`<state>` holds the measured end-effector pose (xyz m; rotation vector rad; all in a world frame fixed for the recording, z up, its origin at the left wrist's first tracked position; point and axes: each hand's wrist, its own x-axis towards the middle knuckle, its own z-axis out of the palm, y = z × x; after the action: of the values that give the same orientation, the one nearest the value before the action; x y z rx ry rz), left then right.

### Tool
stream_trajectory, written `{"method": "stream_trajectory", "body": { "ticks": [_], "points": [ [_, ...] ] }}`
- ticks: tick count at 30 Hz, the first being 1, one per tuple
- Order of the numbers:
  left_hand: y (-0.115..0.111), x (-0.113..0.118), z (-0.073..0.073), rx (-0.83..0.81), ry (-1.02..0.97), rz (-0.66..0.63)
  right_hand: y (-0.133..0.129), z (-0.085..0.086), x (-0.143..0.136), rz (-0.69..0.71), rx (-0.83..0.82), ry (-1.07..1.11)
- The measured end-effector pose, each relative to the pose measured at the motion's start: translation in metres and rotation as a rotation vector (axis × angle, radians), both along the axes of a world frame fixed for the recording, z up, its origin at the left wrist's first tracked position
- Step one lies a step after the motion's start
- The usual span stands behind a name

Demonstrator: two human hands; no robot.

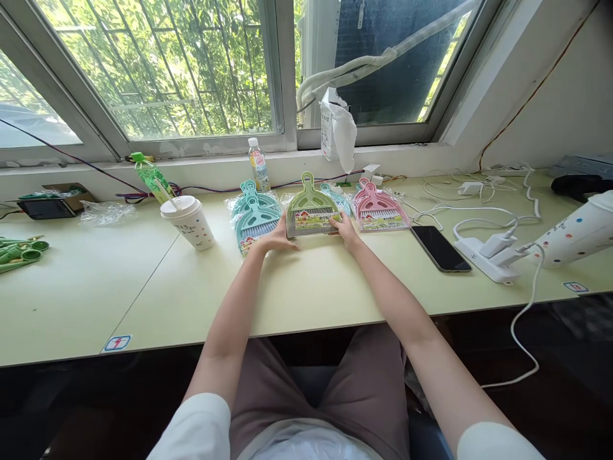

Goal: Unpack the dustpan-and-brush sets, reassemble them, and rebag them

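Note:
Between my two hands is a green mini dustpan-and-brush set (312, 206) with a printed label and a clear wrapper. My left hand (278, 239) grips its left lower edge, thumb toward me. At its right lower edge, my right hand (345, 229) has its fingers closed on the corner. Teal dustpan sets (256, 211) in plastic lie just left of it, beside my left hand. A pink dustpan set (378, 207) lies to the right, and a light blue one (339, 197) shows partly behind the green one.
A paper cup with a straw (189, 223), a green-capped bottle (152, 176) and a white-capped bottle (258, 165) stand at left and back. To the right are a black phone (440, 248), a white power strip (488, 259) with cables and a tipped white dotted cup (577, 230).

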<state>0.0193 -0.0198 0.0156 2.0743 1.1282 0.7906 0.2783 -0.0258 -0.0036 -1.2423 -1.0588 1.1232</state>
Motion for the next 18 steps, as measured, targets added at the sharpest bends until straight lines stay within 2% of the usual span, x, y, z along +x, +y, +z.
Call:
{"method": "stream_trajectory", "body": {
  "ticks": [4, 9, 15, 18],
  "points": [
    [-0.004, 0.001, 0.000, 0.003, 0.021, 0.017, 0.001, 0.000, 0.001, -0.070, 0.000, 0.017],
    [-0.005, -0.002, 0.000, 0.152, 0.069, 0.050, 0.002, 0.000, 0.004, -0.132, -0.024, 0.007],
    [-0.006, -0.004, 0.009, 0.061, 0.239, -0.072, 0.002, 0.000, 0.003, -0.128, -0.023, -0.006],
    [-0.007, 0.004, 0.005, 0.119, 0.282, -0.050, 0.003, -0.003, 0.004, -0.136, -0.017, -0.013]
  ]
}}
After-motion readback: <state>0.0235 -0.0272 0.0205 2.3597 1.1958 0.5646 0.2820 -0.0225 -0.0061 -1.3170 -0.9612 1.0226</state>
